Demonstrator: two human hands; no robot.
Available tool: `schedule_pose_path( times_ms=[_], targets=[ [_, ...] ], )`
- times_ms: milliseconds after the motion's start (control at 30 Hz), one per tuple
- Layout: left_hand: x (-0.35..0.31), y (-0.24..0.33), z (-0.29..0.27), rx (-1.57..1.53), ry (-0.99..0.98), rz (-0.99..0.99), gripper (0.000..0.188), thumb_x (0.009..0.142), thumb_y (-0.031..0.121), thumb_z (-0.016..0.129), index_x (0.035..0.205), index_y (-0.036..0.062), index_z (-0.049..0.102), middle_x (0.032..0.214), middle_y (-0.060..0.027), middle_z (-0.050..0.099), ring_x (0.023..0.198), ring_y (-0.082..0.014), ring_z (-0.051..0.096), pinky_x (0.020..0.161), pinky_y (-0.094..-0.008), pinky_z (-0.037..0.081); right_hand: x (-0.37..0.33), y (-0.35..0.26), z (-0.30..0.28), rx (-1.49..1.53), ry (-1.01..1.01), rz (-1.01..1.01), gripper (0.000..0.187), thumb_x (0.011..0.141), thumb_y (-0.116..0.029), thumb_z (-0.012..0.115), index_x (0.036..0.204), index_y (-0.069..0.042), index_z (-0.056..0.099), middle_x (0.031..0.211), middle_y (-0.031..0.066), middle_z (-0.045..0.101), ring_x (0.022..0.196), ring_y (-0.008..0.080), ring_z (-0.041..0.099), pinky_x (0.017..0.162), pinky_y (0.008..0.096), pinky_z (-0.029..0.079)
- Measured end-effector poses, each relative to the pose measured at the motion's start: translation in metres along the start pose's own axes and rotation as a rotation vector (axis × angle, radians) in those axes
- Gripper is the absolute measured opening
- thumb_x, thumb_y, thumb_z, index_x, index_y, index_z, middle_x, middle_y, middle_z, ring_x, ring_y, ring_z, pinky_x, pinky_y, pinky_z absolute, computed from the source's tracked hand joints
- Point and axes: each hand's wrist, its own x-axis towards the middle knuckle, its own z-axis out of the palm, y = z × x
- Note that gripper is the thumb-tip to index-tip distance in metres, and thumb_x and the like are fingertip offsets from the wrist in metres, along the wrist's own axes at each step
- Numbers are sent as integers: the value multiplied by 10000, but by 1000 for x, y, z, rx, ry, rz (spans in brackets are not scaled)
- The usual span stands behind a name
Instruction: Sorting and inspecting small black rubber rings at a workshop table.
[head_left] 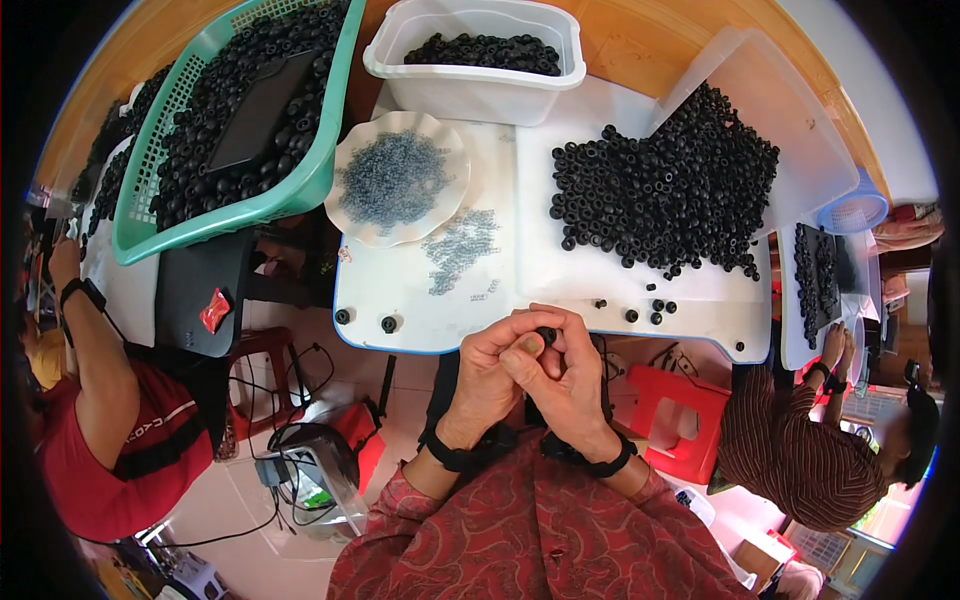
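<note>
At the table's near edge my left hand [485, 375] and my right hand [568, 385] are brought together, fingers curled and thumbs meeting. Pinched between them is a small black round part [546, 335], mostly covered by the fingers; whether a second piece is there too is hidden. Beyond them to the right spreads a large pile of black round parts with holes [660, 195]. To the left, tiny grey translucent rings [462, 248] lie loose on the white tabletop [400, 295], beside a scalloped white plate [342, 212] heaped with the same rings.
A green basket [235, 218] full of black parts, with a dark flat slab on top, stands far left. At the back is a white tub [470, 85]; a tipped translucent bin [815, 140] sits right. A red stool [680, 420] stands below. Other people work on both sides.
</note>
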Motion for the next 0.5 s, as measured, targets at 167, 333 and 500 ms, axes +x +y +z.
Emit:
schedule_pose_path(
  times_ms=[167,333,500],
  targets=[
    [0,-4,-5,-7,-20,49,316,927,179,665,1139,-53,637,739,49,513,657,-78,540,617,-220,481,2,1,2,34,15,2,483,868,-218,743,1197,46,508,805,24,571,707,62,508,618,213,438],
    [0,-6,-4,-24,5,88,331,929,221,673,1113,-51,632,822,39,554,704,-53,512,622,-206,462,3,2,2,32,3,23,455,872,-227,736,1177,33,521,859,60,610,746,84,552,650,230,466],
    [0,-2,4,-73,30,34,329,940,211,661,1117,-63,616,959,-9,595,747,-57,527,668,-201,472,4,-5,4,22,15,26,428,879,-202,726,1176,26,520,1005,76,623,902,108,578,790,254,476]
  ],
)
